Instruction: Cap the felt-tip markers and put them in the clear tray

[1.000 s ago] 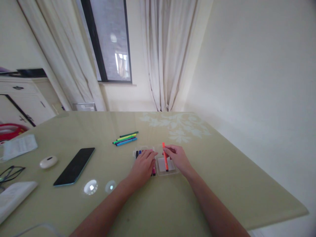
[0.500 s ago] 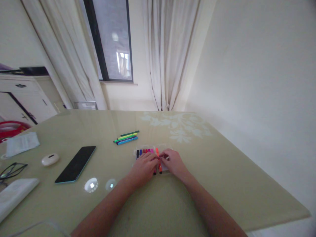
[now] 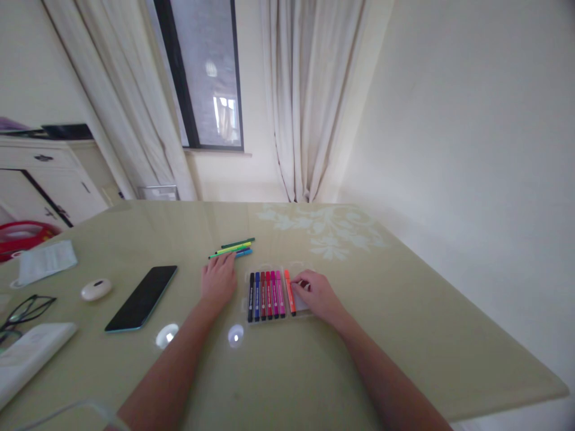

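An open clear plastic case (image 3: 265,322) lies in front of me. Its left half holds a row of felt-tip markers (image 3: 269,293) in black, blue, reds and pinks. In the right half lies one orange marker (image 3: 290,293). My right hand (image 3: 317,293) is closed in a pinch at that marker's right side, fingertips against it. Farther left, my left hand (image 3: 219,278) reaches with outstretched fingers onto the near end of a loose pile of markers: blue (image 3: 244,252), green, yellow (image 3: 240,246) and dark green (image 3: 238,242). Its fingertips partly cover the blue and green ones.
On the table's left lie a black phone (image 3: 141,298), a small white oval case (image 3: 96,290), glasses (image 3: 31,311), a white box-like object (image 3: 33,359) and a face mask (image 3: 47,262). A wall (image 3: 471,179) runs along the right edge.
My left hand has left the case and moved left and away from me to the loose markers, uncovering the row. My right hand stays at the orange marker.
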{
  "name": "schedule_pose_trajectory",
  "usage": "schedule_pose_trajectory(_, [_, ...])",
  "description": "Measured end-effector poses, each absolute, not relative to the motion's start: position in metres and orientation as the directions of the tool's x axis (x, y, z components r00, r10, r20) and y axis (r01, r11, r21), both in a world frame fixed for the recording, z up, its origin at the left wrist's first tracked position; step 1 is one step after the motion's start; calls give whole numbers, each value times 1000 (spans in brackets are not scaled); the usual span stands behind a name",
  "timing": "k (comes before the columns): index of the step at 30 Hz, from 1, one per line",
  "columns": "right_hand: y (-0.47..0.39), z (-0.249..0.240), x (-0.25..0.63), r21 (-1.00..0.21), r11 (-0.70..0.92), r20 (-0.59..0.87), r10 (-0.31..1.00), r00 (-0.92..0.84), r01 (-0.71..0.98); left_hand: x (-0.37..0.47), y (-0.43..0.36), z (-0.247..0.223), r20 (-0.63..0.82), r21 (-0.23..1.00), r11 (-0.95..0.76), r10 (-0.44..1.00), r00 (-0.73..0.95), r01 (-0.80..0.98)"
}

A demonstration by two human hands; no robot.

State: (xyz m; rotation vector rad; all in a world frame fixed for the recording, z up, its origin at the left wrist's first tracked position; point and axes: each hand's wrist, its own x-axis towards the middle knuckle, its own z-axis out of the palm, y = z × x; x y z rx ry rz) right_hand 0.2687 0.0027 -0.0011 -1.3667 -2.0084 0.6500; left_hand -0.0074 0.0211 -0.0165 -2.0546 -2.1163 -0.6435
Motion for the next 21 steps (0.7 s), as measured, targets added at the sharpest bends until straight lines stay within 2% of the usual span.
schedule_pose_trajectory(4, [3,-1,268,-700,360,228,931,-285,616,-23,22,-19,306,187,94,940,-149,978])
schedule_pose_trajectory(10, [4,-1,269,-733,365,261,930,-258,574,-12,23,-13,340,278,5,935,-104,961])
schedule_pose_trajectory(13, [4,0,267,-787,359,277,932,-233,502,8,18,-7,386,409,-192,922,21,892])
schedule_pose_trajectory(15, [4,1,265,-840,352,278,933,-230,412,28,9,-2,455,600,-363,888,70,712])
schedule_pose_trajectory(16, [4,2,265,-865,346,274,933,-235,365,38,3,0,466,647,-406,881,87,645])
schedule_pose_trajectory(21, [6,5,266,-925,292,236,943,-235,241,74,-20,7,452,757,-438,887,96,485])
